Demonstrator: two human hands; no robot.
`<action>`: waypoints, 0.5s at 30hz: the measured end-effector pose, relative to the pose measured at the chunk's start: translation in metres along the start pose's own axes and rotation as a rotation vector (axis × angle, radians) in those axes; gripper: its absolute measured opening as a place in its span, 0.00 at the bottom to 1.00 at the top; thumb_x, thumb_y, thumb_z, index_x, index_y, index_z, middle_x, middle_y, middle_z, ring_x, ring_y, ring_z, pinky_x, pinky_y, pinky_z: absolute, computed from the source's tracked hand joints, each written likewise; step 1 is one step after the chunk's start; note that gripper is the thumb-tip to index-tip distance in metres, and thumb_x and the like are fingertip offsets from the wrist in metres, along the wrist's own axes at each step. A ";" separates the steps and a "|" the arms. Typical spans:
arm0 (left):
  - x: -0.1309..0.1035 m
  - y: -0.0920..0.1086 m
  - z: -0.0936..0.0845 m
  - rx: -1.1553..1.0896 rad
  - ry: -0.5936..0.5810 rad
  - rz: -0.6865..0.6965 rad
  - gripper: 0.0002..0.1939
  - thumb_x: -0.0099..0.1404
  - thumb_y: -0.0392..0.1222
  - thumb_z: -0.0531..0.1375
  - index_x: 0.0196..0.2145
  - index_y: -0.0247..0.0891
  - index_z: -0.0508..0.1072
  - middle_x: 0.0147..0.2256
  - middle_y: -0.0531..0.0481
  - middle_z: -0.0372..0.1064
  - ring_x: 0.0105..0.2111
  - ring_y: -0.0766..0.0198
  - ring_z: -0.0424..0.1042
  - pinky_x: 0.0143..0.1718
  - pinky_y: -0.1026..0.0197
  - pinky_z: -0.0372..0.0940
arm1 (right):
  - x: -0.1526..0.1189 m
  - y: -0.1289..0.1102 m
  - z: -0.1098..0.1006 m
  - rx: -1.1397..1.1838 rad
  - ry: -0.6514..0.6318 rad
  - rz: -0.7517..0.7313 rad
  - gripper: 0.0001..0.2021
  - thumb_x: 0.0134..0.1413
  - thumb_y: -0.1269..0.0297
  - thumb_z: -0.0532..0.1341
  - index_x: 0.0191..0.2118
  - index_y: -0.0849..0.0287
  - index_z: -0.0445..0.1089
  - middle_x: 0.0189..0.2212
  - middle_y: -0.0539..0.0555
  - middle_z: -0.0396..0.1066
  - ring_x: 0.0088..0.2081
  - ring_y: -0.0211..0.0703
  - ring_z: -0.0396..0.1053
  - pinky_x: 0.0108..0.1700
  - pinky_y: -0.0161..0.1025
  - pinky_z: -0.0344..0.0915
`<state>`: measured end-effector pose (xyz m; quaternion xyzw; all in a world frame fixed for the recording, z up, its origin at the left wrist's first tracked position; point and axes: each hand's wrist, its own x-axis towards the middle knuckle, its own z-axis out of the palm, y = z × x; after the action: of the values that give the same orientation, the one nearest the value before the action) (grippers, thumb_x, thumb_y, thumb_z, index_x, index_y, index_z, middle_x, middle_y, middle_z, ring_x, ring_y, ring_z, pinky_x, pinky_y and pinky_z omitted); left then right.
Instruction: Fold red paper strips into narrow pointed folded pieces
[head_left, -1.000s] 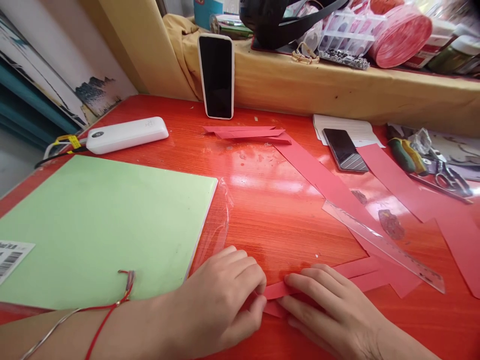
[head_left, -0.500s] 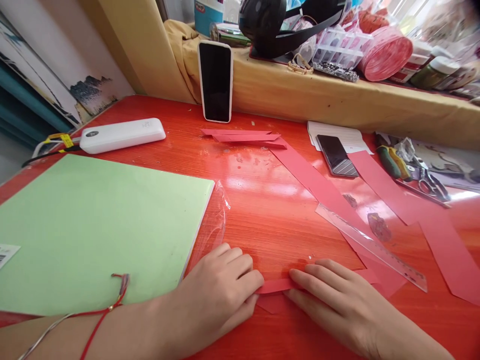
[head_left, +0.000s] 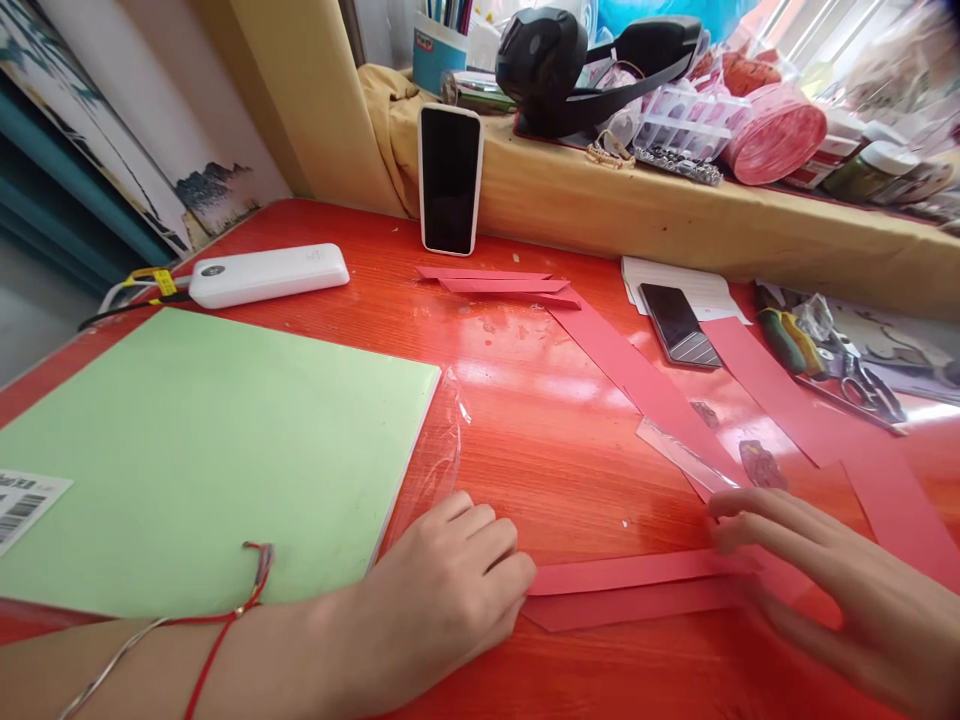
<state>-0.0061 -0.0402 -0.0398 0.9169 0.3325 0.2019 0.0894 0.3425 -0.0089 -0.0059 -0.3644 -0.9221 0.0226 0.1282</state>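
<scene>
A red paper strip (head_left: pixel 630 575) lies along the front of the table, with a lengthwise fold in it. My left hand (head_left: pixel 457 580) is closed on its left end, fingers curled over the paper. At the strip's right end is my right hand (head_left: pixel 832 590), open with fingers apart and slightly blurred; I cannot tell whether it touches the paper. Just beyond those fingers lies a clear ruler (head_left: pixel 679 452), its right part hidden by the hand. The ruler rests across a long flat red strip (head_left: pixel 622 365).
Green paper sheets (head_left: pixel 225 450) lie at left under my forearm. Narrow folded red strips (head_left: pixel 502 286) sit farther back. Behind are a propped phone (head_left: pixel 450 180), a white power bank (head_left: pixel 270 275) and a dark phone (head_left: pixel 679 325). Scissors (head_left: pixel 862 375) and pliers (head_left: pixel 791 340) lie at right.
My right hand has slid rightward off the middle of the folded strip and its fingers have spread. More of the strip shows. My left hand keeps its hold; the view has shifted slightly.
</scene>
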 end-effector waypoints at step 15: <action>-0.001 -0.002 -0.003 -0.307 -0.066 -0.105 0.07 0.58 0.34 0.64 0.30 0.38 0.68 0.33 0.53 0.65 0.32 0.62 0.61 0.35 0.58 0.55 | 0.061 -0.088 0.058 0.205 0.068 -0.188 0.16 0.73 0.69 0.48 0.40 0.58 0.73 0.32 0.53 0.71 0.29 0.40 0.63 0.32 0.37 0.60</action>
<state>-0.0089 -0.0394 -0.0381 0.8799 0.3421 0.2152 0.2498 0.2267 -0.0289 -0.0371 -0.2618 -0.9402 0.0920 0.1975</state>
